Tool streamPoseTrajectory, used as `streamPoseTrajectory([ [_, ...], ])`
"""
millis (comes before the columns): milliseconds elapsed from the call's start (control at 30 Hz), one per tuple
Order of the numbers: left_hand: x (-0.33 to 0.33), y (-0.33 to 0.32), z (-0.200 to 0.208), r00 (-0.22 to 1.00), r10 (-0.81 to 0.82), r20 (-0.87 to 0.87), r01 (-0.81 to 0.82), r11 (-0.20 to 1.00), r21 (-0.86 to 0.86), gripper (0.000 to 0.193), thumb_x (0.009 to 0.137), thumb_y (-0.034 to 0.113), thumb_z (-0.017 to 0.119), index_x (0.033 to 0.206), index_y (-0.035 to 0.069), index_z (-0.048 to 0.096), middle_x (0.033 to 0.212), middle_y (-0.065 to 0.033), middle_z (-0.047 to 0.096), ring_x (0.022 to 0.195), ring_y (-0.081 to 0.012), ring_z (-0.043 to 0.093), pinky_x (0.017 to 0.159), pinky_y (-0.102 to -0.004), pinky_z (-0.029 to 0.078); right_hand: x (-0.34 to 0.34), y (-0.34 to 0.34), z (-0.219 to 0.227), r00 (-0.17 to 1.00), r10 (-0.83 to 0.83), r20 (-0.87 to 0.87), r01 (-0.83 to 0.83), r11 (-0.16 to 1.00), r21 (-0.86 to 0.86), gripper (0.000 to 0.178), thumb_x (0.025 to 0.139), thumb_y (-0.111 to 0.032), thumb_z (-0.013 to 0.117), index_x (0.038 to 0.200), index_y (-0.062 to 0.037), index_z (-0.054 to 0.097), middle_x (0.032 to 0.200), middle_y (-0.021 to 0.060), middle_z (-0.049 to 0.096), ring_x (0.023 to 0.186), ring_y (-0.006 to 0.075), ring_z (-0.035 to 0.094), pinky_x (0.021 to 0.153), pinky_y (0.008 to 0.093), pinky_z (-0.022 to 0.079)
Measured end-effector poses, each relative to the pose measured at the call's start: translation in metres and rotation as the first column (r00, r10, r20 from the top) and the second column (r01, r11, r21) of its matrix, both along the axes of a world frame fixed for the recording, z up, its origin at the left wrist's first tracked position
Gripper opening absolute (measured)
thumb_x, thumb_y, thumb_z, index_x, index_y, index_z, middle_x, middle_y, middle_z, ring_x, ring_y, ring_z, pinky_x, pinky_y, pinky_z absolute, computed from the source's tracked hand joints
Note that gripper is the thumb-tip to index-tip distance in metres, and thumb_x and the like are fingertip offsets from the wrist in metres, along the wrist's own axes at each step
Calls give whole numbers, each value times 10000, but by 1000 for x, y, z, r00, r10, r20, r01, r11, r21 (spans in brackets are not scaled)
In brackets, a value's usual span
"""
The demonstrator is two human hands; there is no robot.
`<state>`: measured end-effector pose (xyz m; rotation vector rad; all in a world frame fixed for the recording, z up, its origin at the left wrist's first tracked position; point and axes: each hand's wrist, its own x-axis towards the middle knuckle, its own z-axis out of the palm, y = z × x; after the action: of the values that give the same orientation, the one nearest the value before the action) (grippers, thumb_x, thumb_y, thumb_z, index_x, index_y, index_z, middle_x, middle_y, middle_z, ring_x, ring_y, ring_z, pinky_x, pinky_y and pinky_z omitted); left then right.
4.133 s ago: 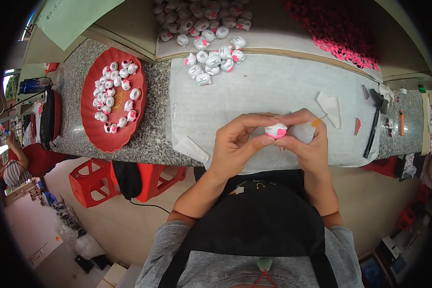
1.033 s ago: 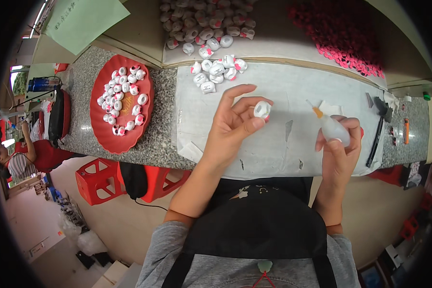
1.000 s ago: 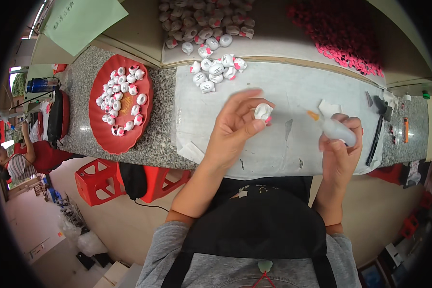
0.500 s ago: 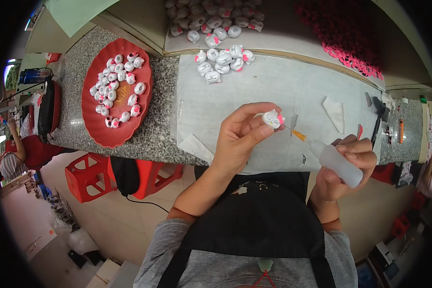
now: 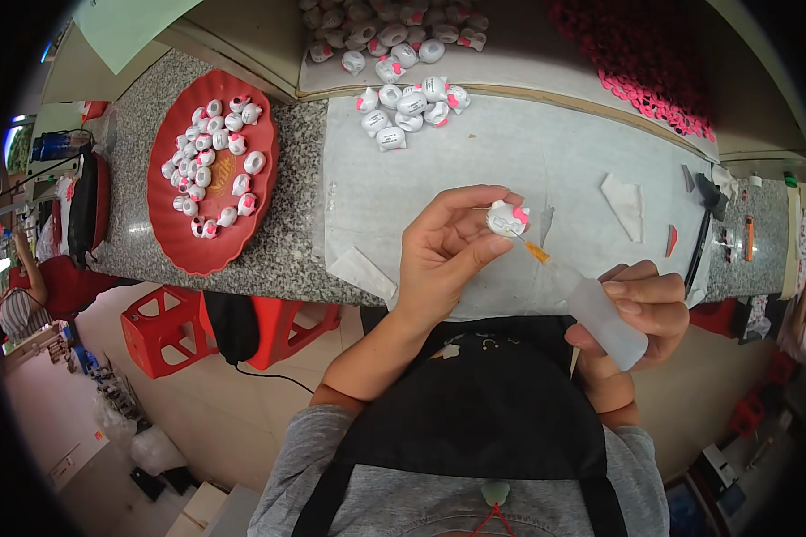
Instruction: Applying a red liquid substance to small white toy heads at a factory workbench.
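Note:
Between the thumb and fingers of my left hand (image 5: 448, 255) is a small white cat-head figure (image 5: 505, 218) with a pink bow. My right hand (image 5: 640, 313) is wrapped round a translucent white squeeze bottle (image 5: 607, 324), tilted with its tip toward the figure. An orange needle tip (image 5: 537, 253) ends the bottle, and its thin needle meets or nearly meets the lower part of the figure. Both hands are above the white paper sheet (image 5: 475, 170). Several matching figures (image 5: 410, 103) lie in a loose group at the sheet's far edge.
A red scalloped tray (image 5: 163, 170) on the speckled counter at left holds several white figures. More figures (image 5: 376, 31) and a heap of small pink pieces (image 5: 658, 98) are on the shelf behind. Paper scraps (image 5: 624, 208) lie on the sheet. Red stools (image 5: 166, 331) stand below left.
The bottle has moved left and a little lower, so its needle tip now points at the figure's lower face instead of the pink bow's side. The left hand has barely moved.

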<state>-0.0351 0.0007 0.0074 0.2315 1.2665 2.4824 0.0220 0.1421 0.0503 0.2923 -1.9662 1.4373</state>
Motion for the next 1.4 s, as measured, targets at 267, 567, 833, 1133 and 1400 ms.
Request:
streamPoseTrajectory([
  [267, -1, 2, -2, 1000, -25, 16, 25, 999, -44, 352, 692, -3, 572, 1013, -9, 428, 973, -156, 508, 835, -208, 549, 756, -296, 430, -1, 4, -2, 999, 30, 10, -30, 999, -13, 403, 545, -177, 742, 773, -67, 429, 717, 51, 464, 547, 121, 433, 467, 214, 381],
  [567, 0, 3, -2, 999, -31, 31, 32, 999, -14, 349, 693, 12, 574, 1010, -5, 427, 968, -154, 507, 831, -198, 548, 760, -293, 430, 0, 6, -3, 1000, 31, -5, -31, 999, 8, 386, 564, -155, 730, 763, -66, 412, 733, 48, 446, 545, 127, 412, 452, 214, 359],
  [833, 0, 4, -4, 999, -32, 24, 31, 999, 10, 340, 692, 1, 571, 1001, -3, 430, 966, -149, 504, 857, -186, 534, 766, -293, 433, 1, 4, -2, 1000, 24, -11, -24, 999, -32, 394, 571, -153, 725, 760, -76, 388, 733, 40, 421, 541, 128, 402, 454, 221, 364],
  [1133, 1, 2, -2, 998, -50, 38, 50, 999, -18, 348, 680, -10, 580, 995, -4, 433, 956, -134, 508, 874, -162, 518, 769, -263, 411, 0, 3, -4, 1000, 18, 2, -18, 1000, -4, 395, 565, -170, 730, 758, -73, 400, 722, 44, 433, 546, 129, 410, 457, 221, 371],
  [1400, 0, 2, -4, 999, -20, 25, 19, 1000, 9, 340, 679, -28, 566, 991, -7, 432, 960, -136, 507, 872, -161, 518, 769, -256, 406, -2, 4, -4, 1000, 1, -12, -1, 1000, 5, 385, 559, -162, 731, 757, -65, 416, 716, 49, 442, 537, 118, 411, 462, 221, 375],
])
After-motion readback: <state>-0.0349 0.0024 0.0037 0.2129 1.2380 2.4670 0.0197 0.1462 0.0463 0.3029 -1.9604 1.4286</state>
